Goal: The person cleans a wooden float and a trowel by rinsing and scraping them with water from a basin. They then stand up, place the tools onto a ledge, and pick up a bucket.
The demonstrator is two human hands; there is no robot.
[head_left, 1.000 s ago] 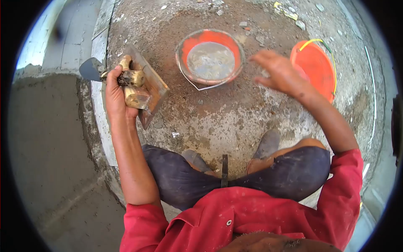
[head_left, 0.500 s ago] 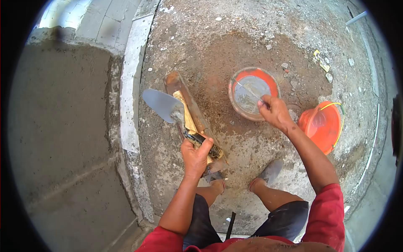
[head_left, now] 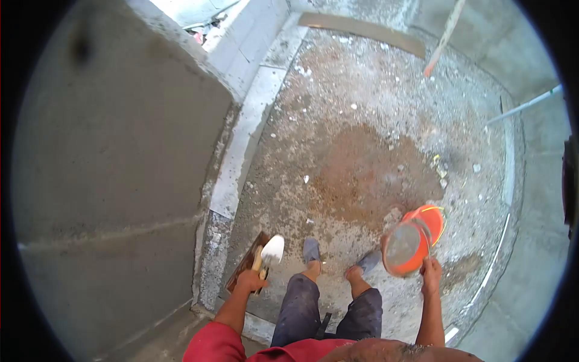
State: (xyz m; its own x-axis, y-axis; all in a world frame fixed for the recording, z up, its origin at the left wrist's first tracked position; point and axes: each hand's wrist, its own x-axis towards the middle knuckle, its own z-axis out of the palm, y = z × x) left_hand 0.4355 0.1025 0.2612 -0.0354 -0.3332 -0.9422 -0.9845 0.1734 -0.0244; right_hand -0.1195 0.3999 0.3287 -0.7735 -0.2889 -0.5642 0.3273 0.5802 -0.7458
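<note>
My left hand (head_left: 249,280) is closed around a pointing trowel and the wooden handle of a plastering float together. The trowel's pale blade (head_left: 273,248) points up and away from me. The float's long brown board (head_left: 239,273) lies under it, partly hidden by the hand. On the other side, my right hand (head_left: 430,269) grips the thin wire handle of a bucket (head_left: 389,260) with a red-orange inside and grey contents. That bucket hangs beside my right foot. It overlaps an orange bucket (head_left: 435,218) with a yellow handle behind it.
Grey plastered wall (head_left: 120,151) rises on the left, edged by a pale slab strip (head_left: 235,163). The rough floor has a damp brown patch (head_left: 362,175) and scattered rubble. A board (head_left: 362,33) lies at the far end; a pole (head_left: 445,39) and pipe (head_left: 525,104) lean on the right.
My view has swung, showing more floor ahead. The bucket has left the damp patch and moved right with my right hand, near the orange bucket. My left hand still holds both tools, now lower.
</note>
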